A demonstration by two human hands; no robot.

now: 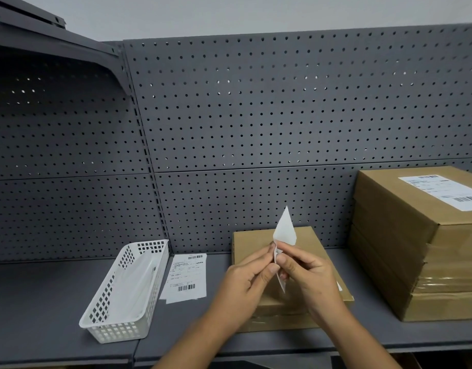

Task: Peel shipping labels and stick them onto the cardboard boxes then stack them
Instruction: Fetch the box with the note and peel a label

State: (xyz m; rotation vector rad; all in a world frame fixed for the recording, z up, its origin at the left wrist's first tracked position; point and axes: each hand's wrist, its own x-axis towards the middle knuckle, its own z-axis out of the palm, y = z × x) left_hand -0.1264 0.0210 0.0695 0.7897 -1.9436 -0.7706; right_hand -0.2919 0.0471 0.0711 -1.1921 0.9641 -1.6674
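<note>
A white shipping label sheet [285, 229] stands on edge between both hands, held above a flat unlabelled cardboard box [256, 243] on the shelf. My left hand [245, 283] pinches the sheet's near edge with thumb and forefinger. My right hand [307, 278] pinches the same sheet from the right, fingers curled round it. At the right stands a stack of cardboard boxes [405, 249]; the top one carries a stuck label [442, 191]. A small pile of printed labels [187, 278] lies flat on the shelf, left of the box.
A white perforated plastic basket [112, 315] sits at the left on the grey shelf [43, 302], with a pale sheet lying inside it. Grey pegboard [256, 115] forms the back wall. A dark upper shelf [43, 35] overhangs at top left.
</note>
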